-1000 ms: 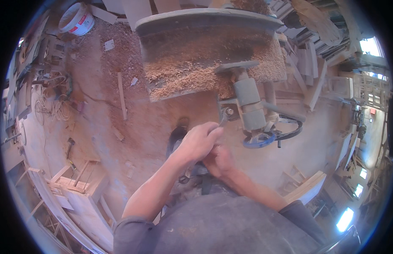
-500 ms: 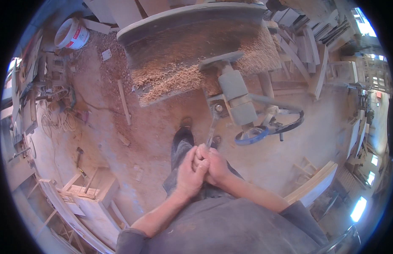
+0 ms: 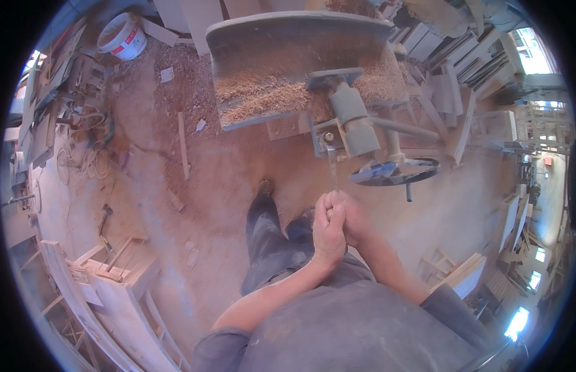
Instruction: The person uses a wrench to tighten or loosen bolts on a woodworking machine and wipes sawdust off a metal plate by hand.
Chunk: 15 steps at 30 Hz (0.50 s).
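One wrench (image 3: 334,170) is gripped now in the left hand (image 3: 329,234) and right hand (image 3: 355,218), fingers closed; its far end is set at the bolt (image 3: 329,137).

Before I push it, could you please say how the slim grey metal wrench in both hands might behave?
The wrench is probably stiff, looking straight and metallic; it could slip, since only its far end appears at the silver bolt.
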Motion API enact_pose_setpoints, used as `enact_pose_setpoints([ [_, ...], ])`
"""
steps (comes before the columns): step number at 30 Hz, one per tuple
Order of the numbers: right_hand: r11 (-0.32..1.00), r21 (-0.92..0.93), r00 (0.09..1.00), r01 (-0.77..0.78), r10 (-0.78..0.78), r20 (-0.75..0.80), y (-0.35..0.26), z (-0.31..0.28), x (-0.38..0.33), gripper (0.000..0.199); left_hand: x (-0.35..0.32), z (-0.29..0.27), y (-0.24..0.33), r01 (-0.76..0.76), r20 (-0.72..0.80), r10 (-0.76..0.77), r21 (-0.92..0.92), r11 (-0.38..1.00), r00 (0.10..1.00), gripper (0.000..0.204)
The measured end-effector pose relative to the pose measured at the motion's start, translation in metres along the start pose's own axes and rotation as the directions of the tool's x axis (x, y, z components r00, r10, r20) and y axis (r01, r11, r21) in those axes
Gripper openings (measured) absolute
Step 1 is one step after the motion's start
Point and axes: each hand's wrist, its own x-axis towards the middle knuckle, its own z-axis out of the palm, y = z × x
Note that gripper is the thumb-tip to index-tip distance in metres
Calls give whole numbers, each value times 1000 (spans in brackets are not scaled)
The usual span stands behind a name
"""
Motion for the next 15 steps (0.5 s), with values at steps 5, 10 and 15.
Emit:
enact_pose_setpoints([
  [5,985,145,993,92,-79,-92,3,22,-1,25,4,-20,-6,60,33,-64,110,992,997,60],
  [10,949,-229,969,216,-238,-72,8,13,-3,24,2,-16,-25,-134,19,133,82,988,991,59],
  [15,985,-123,961,125,-151,-233,1,49,-3,22,4,-34,-2,-129,-10,135,231,964,991,43],
])
